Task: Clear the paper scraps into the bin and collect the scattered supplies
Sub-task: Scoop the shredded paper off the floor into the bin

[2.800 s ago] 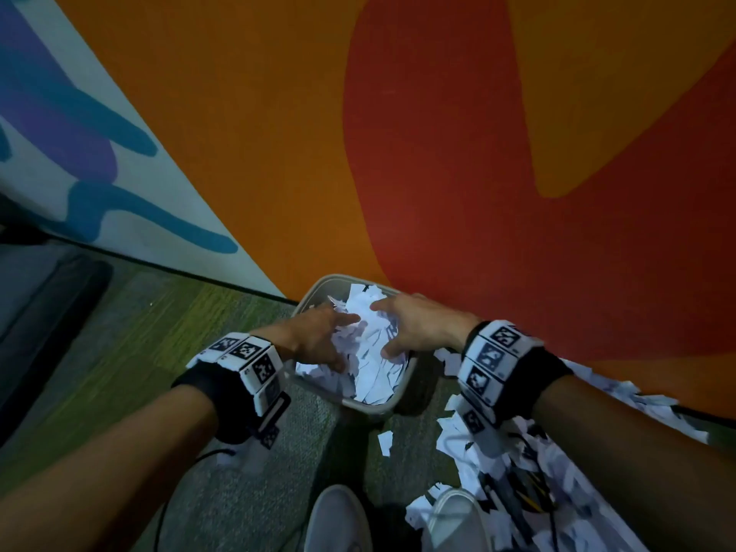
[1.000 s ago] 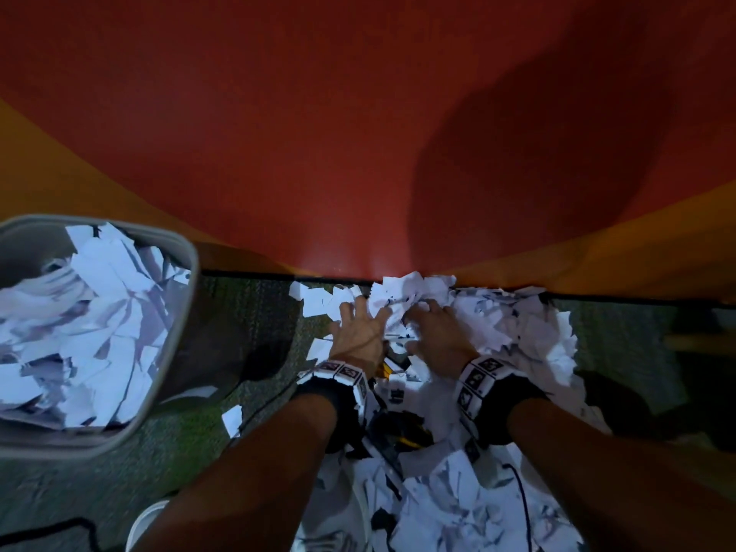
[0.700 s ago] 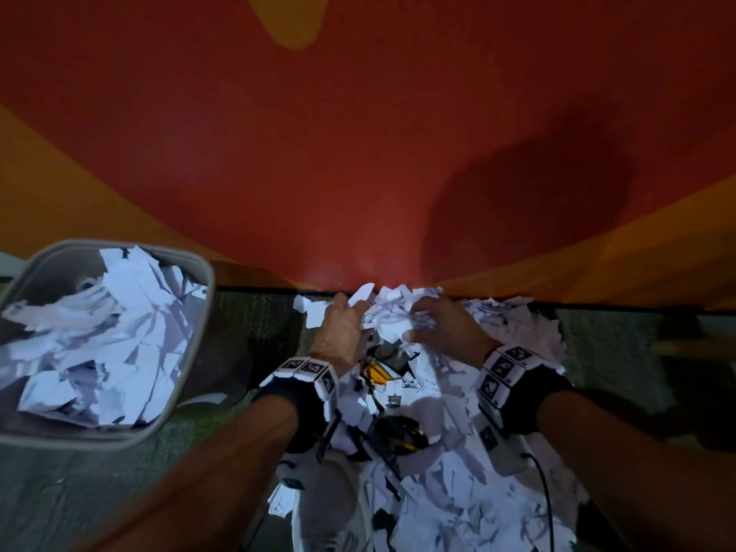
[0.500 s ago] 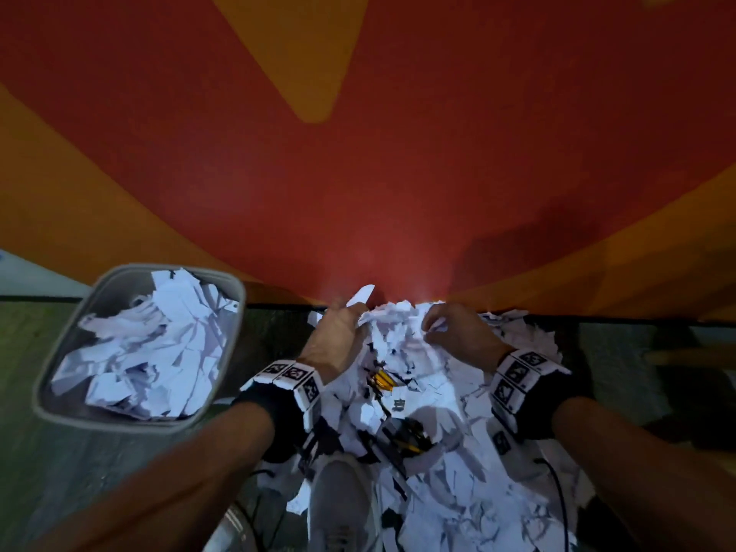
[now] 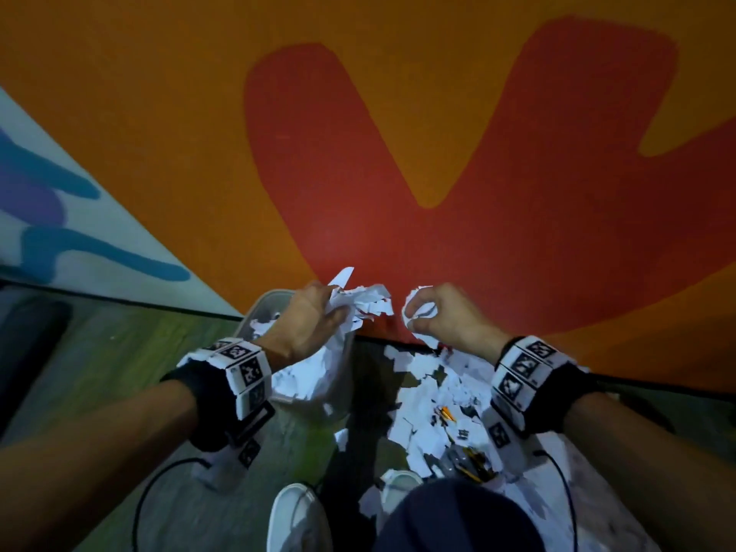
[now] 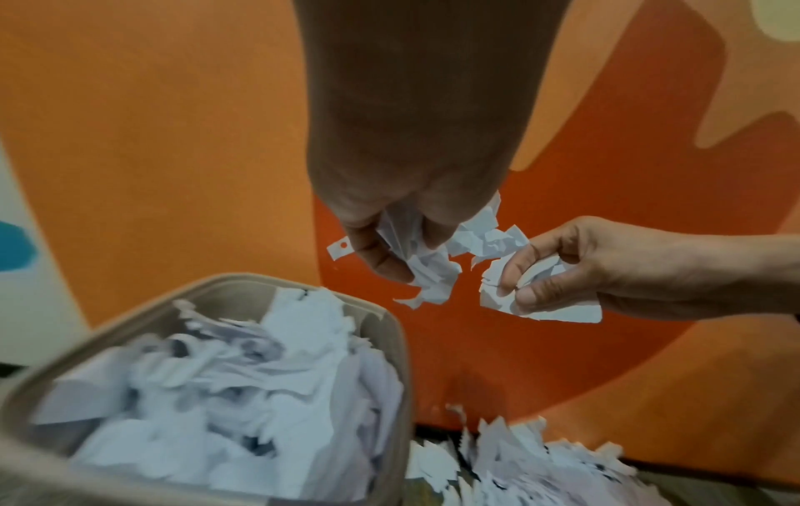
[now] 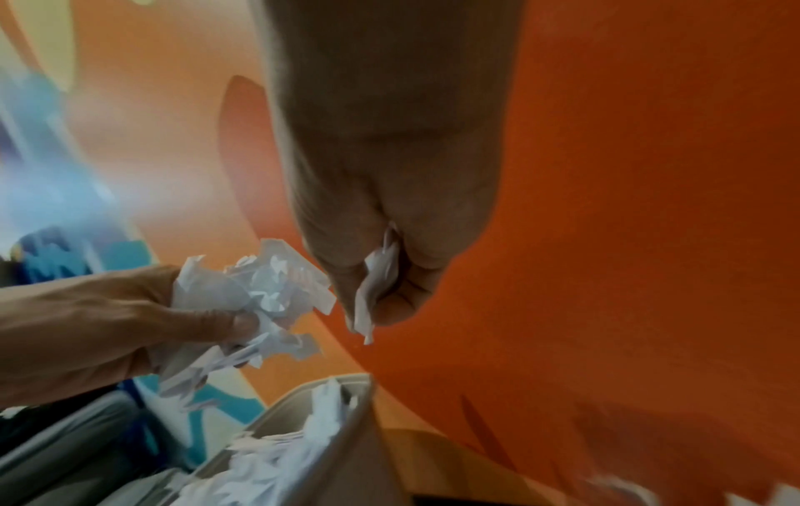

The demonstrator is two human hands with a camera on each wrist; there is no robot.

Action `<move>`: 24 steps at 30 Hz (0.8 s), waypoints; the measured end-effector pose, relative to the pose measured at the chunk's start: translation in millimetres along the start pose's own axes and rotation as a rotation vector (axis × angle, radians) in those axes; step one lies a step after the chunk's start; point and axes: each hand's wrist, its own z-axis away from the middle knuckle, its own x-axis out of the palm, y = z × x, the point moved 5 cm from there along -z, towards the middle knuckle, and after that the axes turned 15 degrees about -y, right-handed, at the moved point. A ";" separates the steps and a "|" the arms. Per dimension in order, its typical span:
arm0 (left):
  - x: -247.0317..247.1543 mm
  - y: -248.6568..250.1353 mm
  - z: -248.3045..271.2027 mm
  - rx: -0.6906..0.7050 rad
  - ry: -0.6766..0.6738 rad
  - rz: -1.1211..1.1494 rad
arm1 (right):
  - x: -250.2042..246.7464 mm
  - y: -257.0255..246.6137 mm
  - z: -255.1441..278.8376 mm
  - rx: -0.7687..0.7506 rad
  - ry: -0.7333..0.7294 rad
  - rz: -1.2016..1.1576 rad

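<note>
My left hand [image 5: 318, 316] grips a crumpled bunch of white paper scraps [image 5: 364, 302], lifted above the grey bin [image 5: 263, 308], which is heaped with scraps [image 6: 242, 369]. My right hand [image 5: 442, 316] holds a smaller wad of scraps [image 5: 416, 312] just right of the bin's rim, above the floor. The left wrist view shows both hands, the left hand [image 6: 402, 246] and the right hand [image 6: 558, 270], with fingers curled round paper. A pile of scraps [image 5: 434, 396] lies on the carpet by the wall, with a yellow and black tool [image 5: 470, 460] half buried in it.
An orange and red painted wall [image 5: 398, 153] rises right behind the bin and the pile. My white shoes [image 5: 298, 519] stand on the green and grey carpet [image 5: 99, 352] below the bin. A black cable [image 5: 159, 484] loops on the floor at lower left.
Both hands rose from the floor pile with paper in them and swung left to the bin. The view turned left, so the bin now lies under my left hand.
</note>
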 end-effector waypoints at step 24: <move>-4.3 -127.7 48.3 -0.045 -0.265 0.131 | 106.5 -81.1 -85.8 0.047 -0.241 0.180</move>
